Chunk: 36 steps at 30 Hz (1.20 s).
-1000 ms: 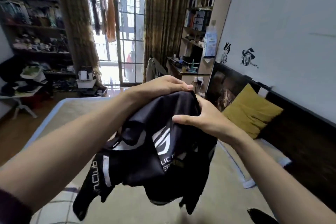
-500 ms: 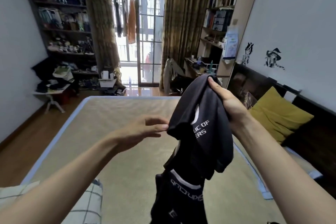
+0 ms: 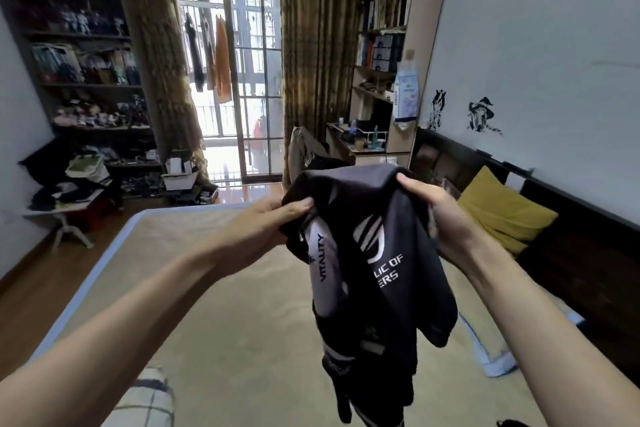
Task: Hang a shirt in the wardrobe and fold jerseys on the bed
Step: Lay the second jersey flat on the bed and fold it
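I am gripping a black jersey [image 3: 388,253] with both hands, left hand [image 3: 273,222] and right hand [image 3: 440,215] apart, holding it above the bed [image 3: 214,305].

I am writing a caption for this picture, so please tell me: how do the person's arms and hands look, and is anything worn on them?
Both forearms are bare up to the frame edge: no sleeve shows in the head view. The left hand and right hand wear no gloves, and no ring, watch or bracelet can be seen on the fingers or wrists.
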Tool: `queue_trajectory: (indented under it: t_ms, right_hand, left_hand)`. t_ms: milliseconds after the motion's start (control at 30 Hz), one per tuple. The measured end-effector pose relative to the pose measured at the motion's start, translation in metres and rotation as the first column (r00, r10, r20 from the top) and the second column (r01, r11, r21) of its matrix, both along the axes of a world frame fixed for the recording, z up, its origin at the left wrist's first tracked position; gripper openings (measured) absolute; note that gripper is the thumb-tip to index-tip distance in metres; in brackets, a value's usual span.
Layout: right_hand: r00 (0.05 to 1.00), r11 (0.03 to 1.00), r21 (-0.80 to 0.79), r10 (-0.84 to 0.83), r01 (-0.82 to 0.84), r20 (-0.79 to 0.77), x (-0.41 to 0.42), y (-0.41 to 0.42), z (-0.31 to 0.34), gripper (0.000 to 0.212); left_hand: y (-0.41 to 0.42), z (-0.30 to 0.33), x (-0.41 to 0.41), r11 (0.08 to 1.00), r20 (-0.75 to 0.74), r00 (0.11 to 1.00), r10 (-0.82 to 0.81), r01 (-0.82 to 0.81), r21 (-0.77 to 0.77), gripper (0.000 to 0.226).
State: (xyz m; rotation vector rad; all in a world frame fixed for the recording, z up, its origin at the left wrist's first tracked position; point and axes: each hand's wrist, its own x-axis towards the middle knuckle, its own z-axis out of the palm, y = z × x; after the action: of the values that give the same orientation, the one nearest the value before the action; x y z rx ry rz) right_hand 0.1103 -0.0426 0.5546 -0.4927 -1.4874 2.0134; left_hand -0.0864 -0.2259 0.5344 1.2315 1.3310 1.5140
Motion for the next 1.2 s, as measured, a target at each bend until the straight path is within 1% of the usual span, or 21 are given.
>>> queue_trajectory:
  t_ms: [67, 133, 167, 233, 300, 333, 367, 433, 467, 533, 633, 667, 700, 767, 833, 900, 967, 1033, 1067, 1133, 1200]
  right_hand:
    - [0.983, 0.945, 0.321, -0.117, 0.066, 0.143, 0.015, 0.008, 0.003, 0.051]
    - [0.979, 0.855, 0.517, -0.065, -0.045, 0.192, 0.021, 0.004, 0.009, 0.061]
    - [0.977, 0.813, 0.57, -0.006, -0.12, 0.214, 0.021, -0.004, 0.015, 0.062]
    - [0.957, 0.763, 0.599, 0.09, -0.244, 0.277, 0.015, -0.02, 0.022, 0.055]
    - [0.942, 0.717, 0.632, 0.106, -0.294, 0.318, 0.01, -0.027, 0.02, 0.031]
    - [0.954, 0.731, 0.633, 0.082, -0.255, 0.29, 0.009, -0.028, 0.017, 0.02]
    - [0.969, 0.769, 0.607, 0.064, -0.201, 0.239, 0.012, -0.027, 0.015, 0.019]
    - [0.995, 0.89, 0.447, 0.064, -0.093, 0.079, 0.017, -0.023, 0.012, 0.025]
    - [0.998, 0.938, 0.344, 0.061, -0.054, -0.011, 0.02, -0.02, 0.013, 0.027]
    - [0.992, 0.978, 0.21, 0.021, 0.005, -0.121, 0.024, -0.011, 0.015, 0.026]
    - [0.99, 0.989, 0.141, -0.024, 0.044, -0.136, 0.028, 0.0, 0.02, 0.028]
    - [0.99, 0.993, 0.116, -0.015, 0.031, -0.137, 0.029, 0.002, 0.021, 0.03]
    - [0.991, 0.996, 0.091, -0.001, 0.013, -0.133, 0.03, 0.004, 0.021, 0.032]
    - [0.988, 0.999, 0.004, 0.035, -0.035, -0.148, 0.032, 0.007, 0.019, 0.041]
    - [0.979, 0.99, -0.1, 0.082, -0.102, -0.188, 0.033, 0.011, 0.013, 0.052]
    - [0.966, 0.972, -0.166, 0.13, -0.169, -0.223, 0.034, 0.014, 0.006, 0.054]
    - [0.964, 0.963, -0.191, 0.144, -0.188, -0.224, 0.037, 0.018, -0.002, 0.044]
    - [0.969, 0.966, -0.192, 0.134, -0.175, -0.21, 0.043, 0.025, -0.011, 0.034]
    - [0.969, 0.967, -0.188, 0.134, -0.174, -0.207, 0.046, 0.029, -0.016, 0.032]
    - [0.965, 0.967, -0.174, 0.148, -0.187, -0.217, 0.054, 0.036, -0.023, 0.029]
    - [0.962, 0.964, -0.195, 0.132, -0.181, -0.24, 0.06, 0.041, -0.029, 0.029]
  left_hand:
    - [0.008, 0.028, -0.001, 0.999, -0.137, 0.99, -0.036, 0.033, -0.028, 0.028]
    - [0.021, 0.05, 0.003, 0.992, -0.344, 0.932, -0.116, 0.091, -0.088, 0.022]
    - [0.027, 0.059, 0.009, 0.985, -0.43, 0.889, -0.161, 0.117, -0.128, 0.019]
    - [0.039, 0.071, 0.022, 0.972, -0.494, 0.84, -0.225, 0.157, -0.176, 0.018]
    - [0.045, 0.078, 0.032, 0.98, -0.472, 0.86, -0.193, 0.141, -0.143, 0.018]
    - [0.047, 0.08, 0.033, 0.986, -0.447, 0.88, -0.162, 0.126, -0.108, 0.018]
    - [0.045, 0.081, 0.033, 0.991, -0.418, 0.899, -0.133, 0.114, -0.07, 0.018]
    - [0.037, 0.074, 0.029, 0.997, -0.343, 0.936, -0.082, 0.082, -0.015, 0.016]
    - [0.031, 0.065, 0.025, 0.997, -0.302, 0.95, -0.08, 0.079, -0.017, 0.016]
    - [0.02, 0.036, 0.019, 0.991, -0.271, 0.955, -0.12, 0.102, -0.081, 0.023]
    - [0.012, -0.013, 0.018, 0.97, -0.459, 0.872, -0.171, 0.067, -0.234, 0.021]
    - [0.012, -0.026, 0.018, 0.963, -0.458, 0.873, -0.169, 0.047, -0.264, 0.02]
    - [0.011, -0.036, 0.021, 0.958, -0.387, 0.907, -0.169, 0.059, -0.281, 0.023]
    - [0.01, -0.053, 0.034, 0.949, -0.15, 0.971, -0.186, 0.138, -0.282, 0.034]
    - [0.018, -0.067, 0.056, 0.958, 0.002, 0.988, -0.157, 0.153, -0.242, 0.047]
    - [0.032, -0.077, 0.079, 0.979, 0.009, 0.999, -0.044, 0.045, -0.2, 0.047]
    - [0.046, -0.083, 0.091, 0.984, 0.038, 0.996, 0.078, -0.071, -0.166, 0.053]
    - [0.049, -0.086, 0.095, 0.987, 0.105, 0.991, 0.078, -0.062, -0.148, 0.053]
    - [0.048, -0.09, 0.097, 0.989, 0.099, 0.994, 0.039, -0.024, -0.142, 0.05]
    - [0.048, -0.097, 0.106, 0.99, -0.002, 1.0, -0.008, 0.007, -0.144, 0.04]
    - [0.05, -0.107, 0.112, 0.986, -0.049, 0.993, 0.108, -0.114, -0.124, 0.035]
